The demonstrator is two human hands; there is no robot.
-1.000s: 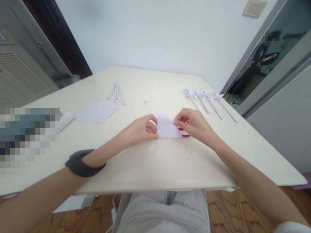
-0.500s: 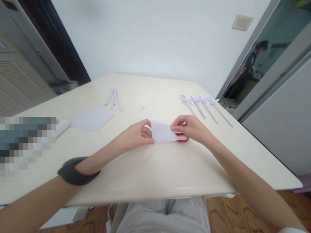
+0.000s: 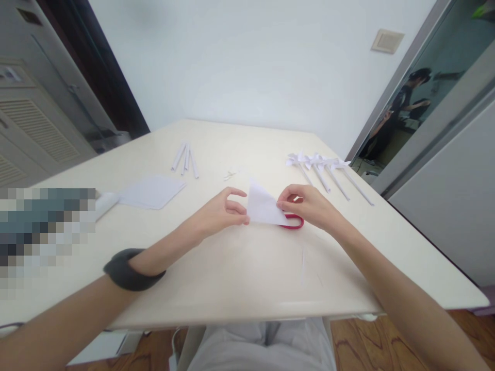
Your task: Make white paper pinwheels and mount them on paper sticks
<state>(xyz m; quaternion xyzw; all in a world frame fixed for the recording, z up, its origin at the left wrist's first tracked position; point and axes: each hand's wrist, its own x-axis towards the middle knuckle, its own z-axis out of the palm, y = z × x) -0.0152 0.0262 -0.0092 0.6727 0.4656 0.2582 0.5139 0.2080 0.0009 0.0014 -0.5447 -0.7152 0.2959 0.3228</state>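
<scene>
A white piece of paper, roughly triangular in outline, is in front of me above the table. At its slanted right edge, my right hand pinches it between thumb and fingertips. My left hand is at its left side with fingers spread apart; the thumb tip meets or nearly meets the lower left corner. Beneath the paper and right hand lies a red looped handle, probably of scissors, the rest hidden. Small white scraps lie just beyond the paper.
Several paper pinwheels on sticks lie at the right. Rolled paper sticks and a stack of white sheets lie at the left, near a white roll. A thin white strip is near the front edge. Another person stands beyond the doorway.
My left fingers have spread and drawn back a little from the paper's left edge. My right hand keeps its pinch. The whole view has shifted slightly.
</scene>
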